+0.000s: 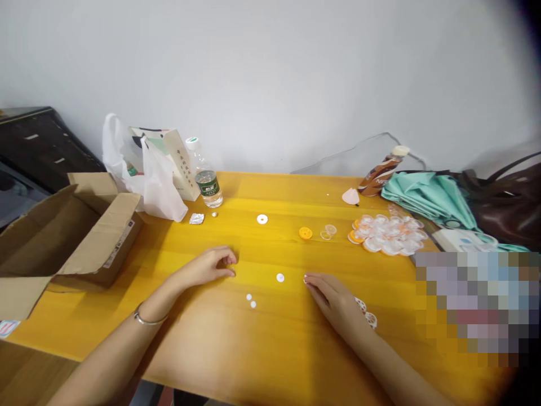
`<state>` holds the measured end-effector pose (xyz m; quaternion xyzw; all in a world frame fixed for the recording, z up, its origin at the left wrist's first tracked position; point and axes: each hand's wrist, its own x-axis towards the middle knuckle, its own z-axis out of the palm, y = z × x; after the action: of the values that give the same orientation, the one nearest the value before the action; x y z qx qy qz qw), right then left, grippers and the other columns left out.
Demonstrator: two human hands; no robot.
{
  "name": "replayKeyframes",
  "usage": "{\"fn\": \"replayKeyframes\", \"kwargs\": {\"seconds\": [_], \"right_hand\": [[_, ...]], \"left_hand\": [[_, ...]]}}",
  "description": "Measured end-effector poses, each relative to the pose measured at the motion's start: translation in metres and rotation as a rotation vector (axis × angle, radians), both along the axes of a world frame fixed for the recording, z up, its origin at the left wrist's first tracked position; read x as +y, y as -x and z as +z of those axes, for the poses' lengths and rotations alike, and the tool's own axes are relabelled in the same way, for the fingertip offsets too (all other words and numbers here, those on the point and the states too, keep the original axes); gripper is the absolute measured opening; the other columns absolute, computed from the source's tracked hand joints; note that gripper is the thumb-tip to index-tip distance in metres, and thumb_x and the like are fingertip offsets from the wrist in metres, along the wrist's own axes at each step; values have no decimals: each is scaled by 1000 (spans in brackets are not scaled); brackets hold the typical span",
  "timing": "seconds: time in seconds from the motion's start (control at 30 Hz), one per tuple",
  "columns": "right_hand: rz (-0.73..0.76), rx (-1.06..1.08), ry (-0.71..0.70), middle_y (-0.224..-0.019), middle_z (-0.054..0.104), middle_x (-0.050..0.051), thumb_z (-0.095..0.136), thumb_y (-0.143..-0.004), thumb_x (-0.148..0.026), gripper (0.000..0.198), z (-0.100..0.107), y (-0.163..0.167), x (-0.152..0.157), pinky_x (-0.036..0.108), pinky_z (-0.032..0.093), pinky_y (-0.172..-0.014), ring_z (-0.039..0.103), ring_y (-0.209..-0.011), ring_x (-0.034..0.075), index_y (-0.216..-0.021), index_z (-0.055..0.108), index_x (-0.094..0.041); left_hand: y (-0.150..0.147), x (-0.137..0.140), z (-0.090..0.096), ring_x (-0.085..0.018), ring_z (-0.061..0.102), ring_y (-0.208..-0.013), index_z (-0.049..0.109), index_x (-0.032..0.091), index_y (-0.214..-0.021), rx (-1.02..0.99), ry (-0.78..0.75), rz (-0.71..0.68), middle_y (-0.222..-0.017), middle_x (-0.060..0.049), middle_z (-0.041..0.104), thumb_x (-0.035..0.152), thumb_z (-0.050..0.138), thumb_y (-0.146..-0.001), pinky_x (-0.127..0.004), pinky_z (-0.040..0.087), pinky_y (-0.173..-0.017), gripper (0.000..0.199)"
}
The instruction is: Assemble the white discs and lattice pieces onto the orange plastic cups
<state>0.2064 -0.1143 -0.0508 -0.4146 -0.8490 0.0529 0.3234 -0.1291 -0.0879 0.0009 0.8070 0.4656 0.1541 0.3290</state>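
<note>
My left hand [211,264] hovers at or rests on the table left of centre, its fingers loosely curled, thumb apart from them, and nothing seen between. To the right, my right hand [332,299] pinches a small white piece [305,278] at its fingertips; most of that piece is hidden. Between the hands lies a white disc [280,277] with a raised centre. Nearer to me are two smaller white discs [251,300]. White spoked wheels [370,320] show partly from behind my right wrist. Farther back sit a white ring [262,219], an orange disc [305,233] and clear rings [328,232].
A cluster of clear and orange round cases [386,234] lies at the right, near a teal cloth [429,197] and a brown bottle [382,171]. An open cardboard box [99,248], a white plastic bag [158,186] and a water bottle [208,180] stand at the left.
</note>
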Motion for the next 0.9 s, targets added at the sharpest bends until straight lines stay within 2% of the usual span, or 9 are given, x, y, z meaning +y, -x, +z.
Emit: {"fn": "replayKeyframes", "kwargs": {"seconds": [0.17,0.27,0.33,0.4,0.53,0.6,0.73,0.8,0.9], "right_hand": [[9,52,27,-94,66,7,47,-85,-17,17,0,2,1,32,52,-80,63,-88,18,-97,57,-21],[31,57,29,-96,66,7,47,-85,-16,17,2,4,2,34,52,-82,62,-91,19,-98,57,-22],[30,47,33,-97,66,7,46,-85,-16,18,3,5,2,35,52,-83,62,-92,20,-98,57,-21],[27,42,46,-98,66,7,46,-85,-16,19,4,5,1,36,52,-83,62,-94,20,-99,57,-21],[18,47,82,-100,66,6,45,-85,-16,21,3,2,-1,37,52,-84,62,-95,20,-101,56,-23],[10,42,98,-100,66,7,45,-85,-17,20,3,1,-1,37,51,-84,61,-95,20,-101,56,-23],[0,46,117,-102,65,8,45,-85,-17,20,1,-1,1,37,51,-85,61,-96,20,-101,56,-21],[2,53,124,-103,65,8,44,-85,-17,21,-1,-1,3,37,51,-86,61,-97,20,-102,56,-20],[9,58,127,-105,65,8,44,-85,-17,22,-1,-1,3,37,50,-88,60,-99,21,-103,56,-20]], "left_hand": [[-19,12,-4,-12,54,-71,57,17,-85,-43,-114,87,-82,-2,59,35,52,-83,-23,43,-65,19],[-39,38,-3,-16,56,-85,56,17,-96,-24,-301,185,-93,-5,60,34,49,-84,-28,44,-79,22],[-55,61,-7,-20,51,-102,52,18,-110,-9,-337,189,-108,-8,55,31,54,-80,-33,38,-92,33],[-69,83,-12,-23,47,-108,49,16,-115,5,-357,221,-113,-11,52,29,58,-77,-37,35,-95,41],[-85,108,-18,-25,52,-95,60,12,-95,20,-350,266,-95,-11,54,26,55,-78,-41,38,-89,22],[-87,101,-14,-23,54,-89,62,13,-89,5,-339,242,-89,-10,55,28,53,-80,-38,41,-85,20],[-88,53,2,-17,54,-94,56,19,-108,-61,-326,89,-100,-5,57,34,56,-80,-28,41,-87,32],[-90,26,7,-18,52,-98,50,20,-117,-106,-324,-68,-104,-6,57,36,56,-80,-30,39,-89,40],[-96,0,6,-20,52,-96,48,21,-118,-50,-323,-151,-105,-7,57,35,56,-80,-32,39,-86,41]]}}
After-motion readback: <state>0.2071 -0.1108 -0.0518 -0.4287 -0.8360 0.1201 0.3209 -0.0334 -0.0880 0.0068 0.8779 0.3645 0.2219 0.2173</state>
